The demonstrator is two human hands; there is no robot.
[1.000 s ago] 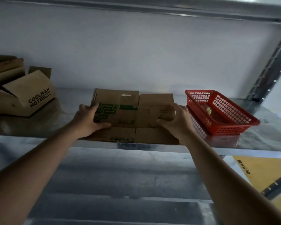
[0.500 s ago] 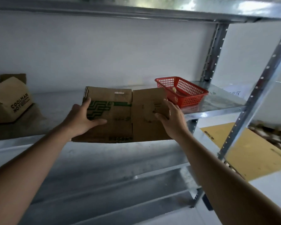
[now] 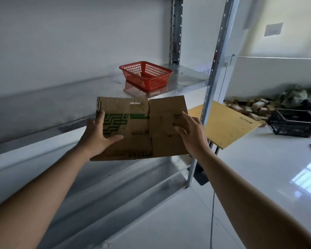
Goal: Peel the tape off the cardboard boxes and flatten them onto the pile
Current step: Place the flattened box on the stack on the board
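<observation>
A flattened brown cardboard box (image 3: 133, 130) with a green pattern on its left half is held in the air in front of the metal shelf (image 3: 70, 101). My left hand (image 3: 97, 139) grips its left edge, thumb lying across the top face. My right hand (image 3: 192, 135) holds the right side, with thumb and fingers showing on the top face. A short strip of pale tape shows near the box's far edge.
A red plastic basket (image 3: 147, 76) stands on the shelf behind the box. A perforated steel upright (image 3: 214, 72) rises to the right. Beyond it a yellow board (image 3: 226, 126), a heap of small boxes (image 3: 250, 106) and a black crate (image 3: 293, 123) are on the white floor.
Both hands lifted the flattened box off the shelf and carried it toward me and to the right. The view swung right, so the open boxes at the left left the frame.
</observation>
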